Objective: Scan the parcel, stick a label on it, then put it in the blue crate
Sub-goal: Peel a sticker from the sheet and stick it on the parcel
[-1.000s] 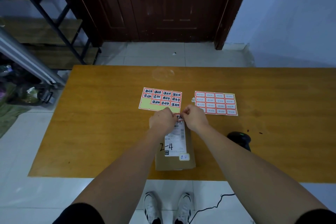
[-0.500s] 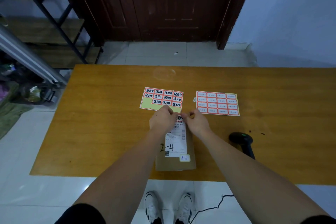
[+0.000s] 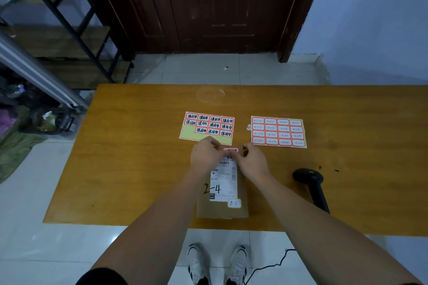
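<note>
A red label (image 3: 231,151) is being pinched by both hands – left hand (image 3: 206,154), right hand (image 3: 252,160) – over the parcel (image 3: 222,209) on the desk (image 3: 139,169); it's probably best pressed flat, edges smoothed outward.

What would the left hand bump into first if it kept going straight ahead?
Probably the left sticker sheet, lying flat just beyond the left hand on the table; it may slide over it, since height is unclear.

Brown cardboard parcel (image 3: 222,208) flat at table's near edge, red-bordered label (image 3: 231,151) on its far end
</note>
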